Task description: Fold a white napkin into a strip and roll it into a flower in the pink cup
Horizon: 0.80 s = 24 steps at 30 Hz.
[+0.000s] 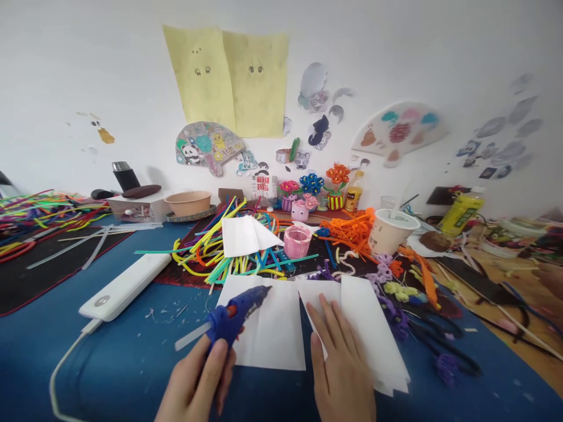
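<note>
Over the blue counter [149, 366] at the frame's lower centre, the left hand [197, 375] had its grip around a glue gun [235, 313], apparently to keep the nozzle [266, 290] pointed away, while the right hand [345, 363], grip spread flat, seemingly steadied folded paper [376, 334] right of centre.

No legible text; labels [460, 214] blurred

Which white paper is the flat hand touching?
The rightmost paper, under the right hand. The left sheet lies below the blue glue gun; the small piece rests on colourful pipe cleaners.
</note>
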Tool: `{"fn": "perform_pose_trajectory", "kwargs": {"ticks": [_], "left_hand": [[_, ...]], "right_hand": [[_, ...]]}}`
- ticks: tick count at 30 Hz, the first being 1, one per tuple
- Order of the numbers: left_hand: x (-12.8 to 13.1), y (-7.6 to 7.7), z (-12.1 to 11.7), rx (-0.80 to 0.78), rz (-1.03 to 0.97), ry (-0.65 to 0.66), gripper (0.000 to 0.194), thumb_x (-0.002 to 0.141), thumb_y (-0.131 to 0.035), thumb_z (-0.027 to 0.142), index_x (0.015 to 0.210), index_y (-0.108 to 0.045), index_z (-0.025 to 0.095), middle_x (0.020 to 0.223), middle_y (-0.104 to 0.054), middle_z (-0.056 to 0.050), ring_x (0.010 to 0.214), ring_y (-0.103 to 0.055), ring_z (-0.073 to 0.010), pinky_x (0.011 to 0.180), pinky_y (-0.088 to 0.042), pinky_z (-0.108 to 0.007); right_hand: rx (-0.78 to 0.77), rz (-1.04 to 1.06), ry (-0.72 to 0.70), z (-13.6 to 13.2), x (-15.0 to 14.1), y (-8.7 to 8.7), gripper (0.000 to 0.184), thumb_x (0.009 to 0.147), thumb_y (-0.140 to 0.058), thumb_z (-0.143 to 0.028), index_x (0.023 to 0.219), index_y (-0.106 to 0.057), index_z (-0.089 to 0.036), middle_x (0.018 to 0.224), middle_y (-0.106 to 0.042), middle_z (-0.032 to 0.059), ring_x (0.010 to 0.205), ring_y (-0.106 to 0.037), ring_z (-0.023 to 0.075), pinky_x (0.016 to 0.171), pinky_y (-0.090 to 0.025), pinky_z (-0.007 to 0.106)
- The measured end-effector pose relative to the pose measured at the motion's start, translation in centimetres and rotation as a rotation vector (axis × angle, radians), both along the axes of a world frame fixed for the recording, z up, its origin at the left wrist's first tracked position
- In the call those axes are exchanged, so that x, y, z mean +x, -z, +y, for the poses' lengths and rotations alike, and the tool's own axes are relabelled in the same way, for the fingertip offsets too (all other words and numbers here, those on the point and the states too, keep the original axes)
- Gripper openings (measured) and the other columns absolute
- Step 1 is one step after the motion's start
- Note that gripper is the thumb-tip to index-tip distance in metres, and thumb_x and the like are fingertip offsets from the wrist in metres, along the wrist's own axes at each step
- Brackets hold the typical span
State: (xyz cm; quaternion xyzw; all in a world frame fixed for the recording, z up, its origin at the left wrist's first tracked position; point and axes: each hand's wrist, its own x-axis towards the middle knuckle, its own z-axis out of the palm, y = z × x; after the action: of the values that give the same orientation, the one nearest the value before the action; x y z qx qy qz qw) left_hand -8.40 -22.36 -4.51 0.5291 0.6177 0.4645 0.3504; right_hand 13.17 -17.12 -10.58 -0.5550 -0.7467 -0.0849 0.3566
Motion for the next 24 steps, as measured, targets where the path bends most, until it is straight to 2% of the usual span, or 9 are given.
{"fn": "perform_pose_trajectory", "kwargs": {"ticks": [3, 6, 13, 17, 20, 24], "left_hand": [[2.4, -0.4, 1.2, -0.084, -0.228, 0.098, 0.056, 0.081, -0.049, 0.073, 0.061, -0.046, 0.021, 0.053, -0.046, 0.004, 0.042, -0.043, -0.0088, 0.039, -0.041, -0.021], [3.7, -0.5, 2.2, -0.102, -0.284, 0.09, 0.058, 0.076, -0.051, 0.078, 0.066, -0.045, 0.021, 0.056, -0.045, 0.006, 0.04, -0.04, -0.0076, 0.036, -0.038, -0.02], [4.8, -0.9, 3.1, -0.108, -0.105, 0.021, 0.056, 0.082, -0.042, 0.076, 0.079, -0.051, 0.02, 0.054, -0.046, 0.006, 0.04, -0.043, -0.0098, 0.038, -0.036, -0.022], [5.0, -0.9, 3.3, -0.126, -0.025, 0.025, 0.057, 0.085, -0.039, 0.074, 0.075, -0.053, 0.02, 0.053, -0.048, 0.005, 0.041, -0.044, -0.0107, 0.043, -0.036, -0.024], [5.2, -0.9, 3.5, -0.114, -0.02, 0.002, 0.056, 0.086, -0.039, 0.072, 0.07, -0.053, 0.02, 0.053, -0.049, 0.004, 0.044, -0.045, -0.0115, 0.048, -0.037, -0.025], [5.5, -1.3, 3.9, -0.091, 0.0, -0.091, 0.053, 0.088, -0.043, 0.067, 0.063, -0.053, 0.022, 0.05, -0.048, 0.003, 0.046, -0.046, -0.0132, 0.05, -0.039, -0.025]], "right_hand": [[0.034, -0.028, -0.022, 0.0, 0.2, 0.1, 0.049, 0.101, -0.034, -0.034, 0.149, -0.036, -0.026, 0.155, -0.035, 0.0029, 0.143, -0.034, 0.026, 0.106, -0.042, 0.047], [0.029, -0.003, -0.014, 0.0, 0.2, 0.0, 0.048, 0.101, -0.032, -0.034, 0.149, -0.038, -0.027, 0.155, -0.036, 0.002, 0.143, -0.033, 0.0258, 0.106, -0.042, 0.048], [-0.034, 0.074, 0.013, -0.4, -0.3, -0.5, 0.048, 0.102, -0.029, -0.035, 0.147, -0.041, -0.025, 0.155, -0.037, 0.0036, 0.143, -0.032, 0.0273, 0.108, -0.04, 0.05], [-0.037, 0.071, 0.034, -0.2, -0.4, -0.3, 0.048, 0.102, -0.031, -0.034, 0.148, -0.04, -0.025, 0.155, -0.036, 0.0046, 0.143, -0.033, 0.0289, 0.107, -0.041, 0.051], [0.007, 0.056, 0.038, 0.2, -0.5, 0.0, 0.051, 0.1, -0.033, -0.031, 0.151, -0.035, -0.026, 0.154, -0.038, 0.0057, 0.141, -0.036, 0.0299, 0.105, -0.042, 0.051], [0.069, 0.025, 0.087, 1.1, -0.8, 0.6, 0.058, 0.098, -0.033, -0.03, 0.155, -0.022, -0.028, 0.149, -0.045, 0.0078, 0.134, -0.046, 0.0326, 0.1, -0.044, 0.052]]}}
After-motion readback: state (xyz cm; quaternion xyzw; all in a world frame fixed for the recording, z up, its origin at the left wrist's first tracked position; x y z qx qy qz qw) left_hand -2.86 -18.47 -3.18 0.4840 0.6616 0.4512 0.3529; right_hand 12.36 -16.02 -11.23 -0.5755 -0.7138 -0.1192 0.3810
